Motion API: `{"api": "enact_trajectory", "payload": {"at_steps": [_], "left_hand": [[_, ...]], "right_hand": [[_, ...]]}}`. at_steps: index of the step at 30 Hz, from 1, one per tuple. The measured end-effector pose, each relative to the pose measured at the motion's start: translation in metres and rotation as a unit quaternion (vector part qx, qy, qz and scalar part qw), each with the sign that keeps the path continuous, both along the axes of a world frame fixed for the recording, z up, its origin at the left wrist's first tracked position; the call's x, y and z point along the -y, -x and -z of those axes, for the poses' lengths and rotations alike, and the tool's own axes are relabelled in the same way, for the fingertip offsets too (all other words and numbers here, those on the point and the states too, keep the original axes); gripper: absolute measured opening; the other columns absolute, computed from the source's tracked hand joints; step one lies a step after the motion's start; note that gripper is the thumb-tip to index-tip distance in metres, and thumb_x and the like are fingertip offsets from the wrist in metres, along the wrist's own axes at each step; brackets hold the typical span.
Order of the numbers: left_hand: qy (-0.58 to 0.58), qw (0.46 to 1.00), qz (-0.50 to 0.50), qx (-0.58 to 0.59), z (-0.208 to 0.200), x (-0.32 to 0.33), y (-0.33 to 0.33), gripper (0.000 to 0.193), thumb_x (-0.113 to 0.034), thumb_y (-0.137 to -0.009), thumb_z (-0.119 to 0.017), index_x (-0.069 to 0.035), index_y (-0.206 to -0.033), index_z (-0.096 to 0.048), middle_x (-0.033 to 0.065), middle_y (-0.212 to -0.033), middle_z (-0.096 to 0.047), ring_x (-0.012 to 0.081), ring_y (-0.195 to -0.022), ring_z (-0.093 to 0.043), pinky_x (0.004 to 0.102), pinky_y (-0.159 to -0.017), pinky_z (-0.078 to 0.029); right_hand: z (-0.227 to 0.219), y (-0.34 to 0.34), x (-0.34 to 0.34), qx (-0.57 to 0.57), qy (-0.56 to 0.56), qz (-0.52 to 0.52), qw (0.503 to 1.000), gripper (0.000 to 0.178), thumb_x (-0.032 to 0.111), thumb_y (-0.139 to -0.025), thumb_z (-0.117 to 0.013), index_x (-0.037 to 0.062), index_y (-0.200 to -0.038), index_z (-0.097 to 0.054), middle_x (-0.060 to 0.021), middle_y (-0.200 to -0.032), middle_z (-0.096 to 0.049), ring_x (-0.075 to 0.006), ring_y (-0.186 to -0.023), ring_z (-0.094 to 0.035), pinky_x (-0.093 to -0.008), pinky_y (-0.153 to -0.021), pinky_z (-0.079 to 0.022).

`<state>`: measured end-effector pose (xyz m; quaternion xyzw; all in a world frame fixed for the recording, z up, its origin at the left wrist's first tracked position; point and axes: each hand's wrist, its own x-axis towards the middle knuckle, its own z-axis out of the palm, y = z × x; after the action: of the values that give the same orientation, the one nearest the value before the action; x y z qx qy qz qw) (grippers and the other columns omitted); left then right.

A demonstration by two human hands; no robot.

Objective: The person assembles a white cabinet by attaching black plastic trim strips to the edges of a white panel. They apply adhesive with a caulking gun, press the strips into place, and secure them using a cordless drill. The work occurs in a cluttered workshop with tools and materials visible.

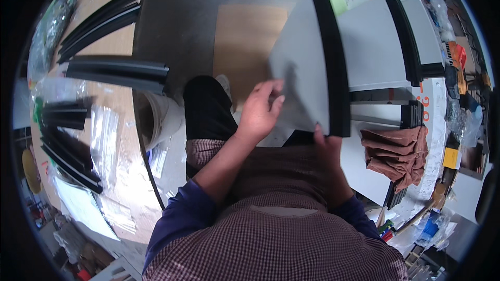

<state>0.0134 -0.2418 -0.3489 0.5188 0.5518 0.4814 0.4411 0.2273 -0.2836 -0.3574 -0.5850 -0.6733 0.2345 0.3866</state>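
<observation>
A pale grey panel (304, 78) with a thick black strip (332, 57) along its right edge stands tilted in front of me. My right hand (328, 145) grips its near lower corner, thumb on the pale face and the other fingers hidden behind. My left hand (262, 113) is open just left of the panel, its fingers and thumb apart and holding nothing. Whether its fingertips touch the pale face I cannot tell.
More black-edged panels (375, 47) lie on the right bench beside a brown cloth (395, 153). The left wooden table (112, 44) bears black strips (117, 73) and clear plastic sleeves (104, 145). A white bucket (164, 117) and a cardboard sheet (242, 36) are on the floor.
</observation>
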Motion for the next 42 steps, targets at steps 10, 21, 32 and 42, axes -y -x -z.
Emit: {"api": "enact_trajectory", "payload": {"at_steps": [10,21,32,42], "left_hand": [[0.099,0.991,0.0,-0.095,-0.095,-0.083,-0.032,0.101,-0.048,-0.08,-0.073,0.011,-0.146,-0.025,0.0318,-0.143,-0.032,0.043,-0.135,-0.036,0.0436,-0.111,-0.035],[0.154,0.983,-0.1,0.011,-0.071,-0.049,-0.011,0.033,-0.005,-0.091,-0.062,0.005,-0.122,-0.053,0.0115,-0.11,-0.065,0.0175,-0.097,-0.061,0.0298,-0.087,-0.048],[0.165,0.978,-0.11,0.059,-0.073,-0.05,-0.009,0.022,0.0,-0.09,-0.058,0.003,-0.111,-0.06,0.0065,-0.097,-0.065,0.0149,-0.086,-0.061,0.0281,-0.08,-0.049],[0.184,0.967,-0.124,0.122,-0.079,-0.051,-0.007,0.022,0.003,-0.089,-0.054,0.003,-0.109,-0.061,0.0084,-0.095,-0.066,0.0165,-0.082,-0.064,0.0284,-0.076,-0.052]], "right_hand": [[0.007,0.032,0.031,-0.043,0.032,-0.075,0.996,0.062,0.005,-0.085,-0.066,0.0003,-0.141,-0.042,-0.0248,-0.128,-0.055,-0.0373,-0.111,-0.06,-0.0384,-0.092,-0.05],[0.004,0.044,0.033,-0.01,0.144,-0.225,0.964,0.083,0.009,-0.075,-0.071,-0.0005,-0.148,-0.032,-0.024,-0.152,-0.035,-0.0388,-0.138,-0.039,-0.0439,-0.11,-0.041],[0.006,0.038,0.029,-0.024,0.169,-0.231,0.958,0.086,0.007,-0.073,-0.071,0.0028,-0.149,-0.031,-0.0194,-0.154,-0.033,-0.0342,-0.141,-0.037,-0.0417,-0.108,-0.043],[0.011,0.035,0.029,0.005,0.115,-0.218,0.969,0.089,0.016,-0.071,-0.079,0.0026,-0.147,-0.034,-0.0191,-0.151,-0.038,-0.0343,-0.136,-0.044,-0.0418,-0.105,-0.046]]}}
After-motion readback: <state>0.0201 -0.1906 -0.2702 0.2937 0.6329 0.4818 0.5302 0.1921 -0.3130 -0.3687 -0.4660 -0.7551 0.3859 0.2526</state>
